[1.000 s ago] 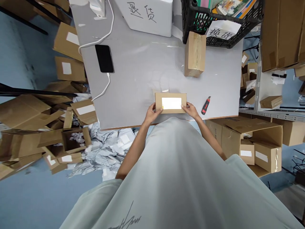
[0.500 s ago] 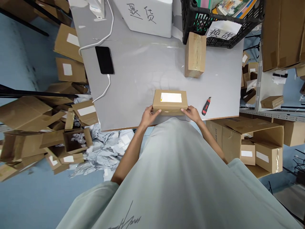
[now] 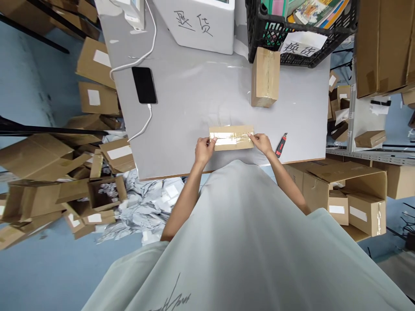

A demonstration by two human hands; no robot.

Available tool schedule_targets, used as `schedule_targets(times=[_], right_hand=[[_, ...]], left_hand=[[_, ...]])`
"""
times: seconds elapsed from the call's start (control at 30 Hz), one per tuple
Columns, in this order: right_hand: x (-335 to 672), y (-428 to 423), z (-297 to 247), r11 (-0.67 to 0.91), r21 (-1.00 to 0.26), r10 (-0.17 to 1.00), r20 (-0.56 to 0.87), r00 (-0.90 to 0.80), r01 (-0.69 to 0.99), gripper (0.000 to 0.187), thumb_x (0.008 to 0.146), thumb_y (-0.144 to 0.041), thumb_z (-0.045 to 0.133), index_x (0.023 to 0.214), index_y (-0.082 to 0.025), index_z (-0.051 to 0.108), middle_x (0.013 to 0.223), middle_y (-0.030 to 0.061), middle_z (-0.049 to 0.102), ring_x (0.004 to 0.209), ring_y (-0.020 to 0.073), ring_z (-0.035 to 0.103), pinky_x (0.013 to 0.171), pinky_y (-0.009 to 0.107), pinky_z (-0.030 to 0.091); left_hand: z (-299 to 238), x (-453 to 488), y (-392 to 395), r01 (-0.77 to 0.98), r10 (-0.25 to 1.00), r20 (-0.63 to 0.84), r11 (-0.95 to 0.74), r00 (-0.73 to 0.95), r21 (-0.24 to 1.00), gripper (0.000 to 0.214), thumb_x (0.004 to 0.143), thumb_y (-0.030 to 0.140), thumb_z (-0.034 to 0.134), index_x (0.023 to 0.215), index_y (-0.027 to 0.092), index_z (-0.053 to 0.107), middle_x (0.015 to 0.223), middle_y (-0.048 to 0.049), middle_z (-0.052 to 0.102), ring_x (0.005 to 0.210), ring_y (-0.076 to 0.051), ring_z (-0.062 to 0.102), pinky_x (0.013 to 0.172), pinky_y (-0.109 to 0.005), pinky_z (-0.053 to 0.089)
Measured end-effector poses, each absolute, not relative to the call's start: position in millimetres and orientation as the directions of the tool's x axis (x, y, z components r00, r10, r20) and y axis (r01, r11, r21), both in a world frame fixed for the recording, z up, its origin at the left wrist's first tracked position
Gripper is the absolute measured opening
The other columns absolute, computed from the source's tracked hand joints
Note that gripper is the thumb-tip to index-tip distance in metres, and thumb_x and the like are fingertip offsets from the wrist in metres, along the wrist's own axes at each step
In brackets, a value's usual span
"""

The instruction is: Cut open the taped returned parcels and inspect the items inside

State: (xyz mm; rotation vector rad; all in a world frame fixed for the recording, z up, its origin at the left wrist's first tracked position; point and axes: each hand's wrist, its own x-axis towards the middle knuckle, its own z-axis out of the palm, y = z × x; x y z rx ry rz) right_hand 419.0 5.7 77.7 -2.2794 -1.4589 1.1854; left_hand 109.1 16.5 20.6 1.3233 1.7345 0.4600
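A small brown cardboard box (image 3: 231,137) lies near the front edge of the grey table (image 3: 194,99), its taped seam facing up. My left hand (image 3: 204,150) grips its left end and my right hand (image 3: 261,143) grips its right end, fingers curled on the box. A red and black utility knife (image 3: 280,145) lies just right of my right hand. A second, taller sealed cardboard box (image 3: 265,77) stands farther back on the table.
A black phone (image 3: 144,84) on a white charging cable lies at the table's left. A white bin (image 3: 204,21) with handwriting and a black crate (image 3: 292,26) stand at the back. Piles of cardboard boxes (image 3: 65,164) cover the floor left; open cartons (image 3: 350,194) sit right.
I have turned the small box over in both hands: its white label faced up before, and now the taped side faces up. The view shifted slightly.
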Motion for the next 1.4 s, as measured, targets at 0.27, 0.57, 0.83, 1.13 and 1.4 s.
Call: schedule_targets(times=[0.27,0.57,0.83,1.13,1.4], right_hand=[[420,-7,58,-0.556,-0.671,0.824,-0.520,0.224,0.490,0.075,0.091,-0.094,0.061,0.091,-0.020,0.077,0.097,0.0093,0.081,0.098,0.0263,0.073,0.093,0.035,0.058],[417,-64,39,-0.559,-0.803,0.813,-0.579,-0.053,0.208,0.109,0.067,-0.073,0.097,0.161,-0.027,0.065,0.164,0.0129,0.068,0.154,0.0405,0.060,0.123,0.059,0.057],[415,-55,43,-0.437,-0.850,0.894,-0.445,0.040,0.293,0.086,0.080,-0.087,0.081,0.138,-0.024,0.081,0.159,0.0151,0.071,0.148,0.0385,0.064,0.117,0.052,0.062],[427,-28,60,-0.416,-0.759,0.907,-0.382,0.175,0.501,0.084,0.097,-0.099,0.042,0.084,-0.023,0.075,0.100,0.0110,0.081,0.102,0.0295,0.075,0.100,0.041,0.060],[431,-34,37,-0.630,-0.619,0.774,-0.554,0.307,0.469,0.075,0.100,-0.093,0.034,0.068,-0.028,0.052,0.072,0.0055,0.064,0.083,0.0254,0.065,0.081,0.037,0.058]], left_hand=[[7,106,13,0.401,0.891,-0.452,0.427,-0.037,0.810,0.058,0.100,0.068,0.071,0.123,0.015,0.076,0.130,-0.0186,0.077,0.117,-0.030,0.073,0.110,-0.045,0.058],[2,104,-31,0.243,0.800,-0.578,0.535,0.163,0.809,0.098,0.072,0.058,0.099,0.154,0.020,0.061,0.156,-0.0197,0.071,0.146,-0.039,0.068,0.122,-0.056,0.058],[3,92,-24,0.302,0.852,-0.510,0.459,0.117,0.836,0.067,0.079,0.069,0.087,0.124,0.020,0.078,0.132,-0.0158,0.081,0.125,-0.036,0.076,0.118,-0.055,0.059],[38,89,-8,0.326,0.927,-0.375,0.356,-0.004,0.876,0.071,0.098,0.082,0.066,0.122,0.018,0.085,0.138,-0.0171,0.079,0.133,-0.034,0.072,0.119,-0.051,0.058],[84,119,-14,0.350,0.967,-0.195,0.129,0.161,0.928,0.061,0.107,0.076,0.063,0.138,0.028,0.085,0.168,-0.0128,0.061,0.164,-0.033,0.051,0.139,-0.055,0.038]])
